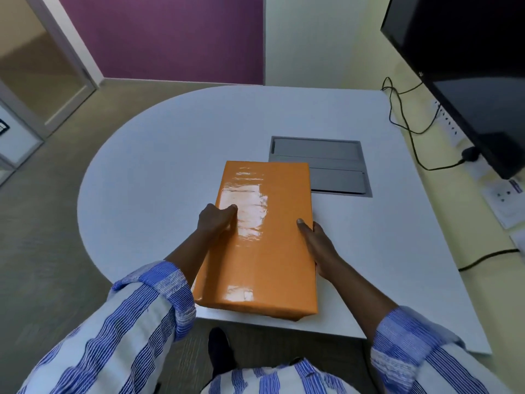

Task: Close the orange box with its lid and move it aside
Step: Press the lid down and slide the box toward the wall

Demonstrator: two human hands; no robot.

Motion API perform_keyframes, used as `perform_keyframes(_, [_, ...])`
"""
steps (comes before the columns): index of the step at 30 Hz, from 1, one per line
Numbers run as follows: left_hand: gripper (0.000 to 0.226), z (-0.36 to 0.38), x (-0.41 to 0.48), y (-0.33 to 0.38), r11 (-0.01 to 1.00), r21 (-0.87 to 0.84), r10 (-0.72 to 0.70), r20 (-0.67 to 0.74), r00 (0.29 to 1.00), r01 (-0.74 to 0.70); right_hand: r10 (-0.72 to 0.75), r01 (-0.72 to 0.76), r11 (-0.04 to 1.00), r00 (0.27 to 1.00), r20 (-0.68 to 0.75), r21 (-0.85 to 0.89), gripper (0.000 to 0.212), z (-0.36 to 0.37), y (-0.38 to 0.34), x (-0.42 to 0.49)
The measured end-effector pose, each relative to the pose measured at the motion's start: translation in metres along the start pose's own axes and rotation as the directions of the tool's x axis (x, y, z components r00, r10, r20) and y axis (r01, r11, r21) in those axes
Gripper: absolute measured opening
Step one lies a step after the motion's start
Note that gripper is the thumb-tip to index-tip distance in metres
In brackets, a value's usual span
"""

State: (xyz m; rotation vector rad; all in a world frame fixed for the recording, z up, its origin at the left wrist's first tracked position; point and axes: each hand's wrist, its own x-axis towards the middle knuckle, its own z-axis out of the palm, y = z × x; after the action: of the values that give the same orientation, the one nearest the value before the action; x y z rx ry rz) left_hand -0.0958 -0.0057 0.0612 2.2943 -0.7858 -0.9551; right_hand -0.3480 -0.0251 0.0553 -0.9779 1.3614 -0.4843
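Note:
A long glossy orange box (pixel 267 237) lies on the white table (pixel 159 172), its lid on top and its near end at the table's front edge. My left hand (pixel 217 218) grips the box's left side, thumb on the lid. My right hand (pixel 319 247) clasps the right side, thumb resting on the lid's edge. Both hands hold the box between them.
A grey cable hatch (pixel 335 166) is set into the table just behind and right of the box. A dark monitor (pixel 468 69) hangs at the far right, with black cables (pixel 409 129) and wall sockets (pixel 505 194) along the right edge. The table's left side is rounded.

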Motion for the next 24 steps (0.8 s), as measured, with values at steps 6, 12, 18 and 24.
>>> perform_keyframes(6, [0.074,-0.007,0.000,-0.013,0.999,0.047,0.006,0.015,1.000,-0.007,0.012,-0.012,1.000,1.000,0.011,-0.014,0.076,0.004,0.007,0.006])
perform_keyframes(12, [0.067,-0.003,-0.001,-0.024,0.996,0.059,0.071,-0.013,0.997,-0.071,0.009,-0.010,1.000,1.000,-0.023,-0.008,0.079,0.007,0.017,0.007])
perform_keyframes(18, [0.069,0.005,0.002,-0.018,0.991,0.071,0.109,0.014,0.994,-0.110,0.022,-0.023,1.000,0.996,-0.082,-0.015,0.068,0.007,0.028,0.007])
perform_keyframes(24, [0.074,0.008,0.009,-0.021,0.993,0.093,0.075,0.020,0.997,-0.076,-0.027,0.019,0.996,0.995,-0.093,-0.084,0.073,0.011,0.023,0.016])
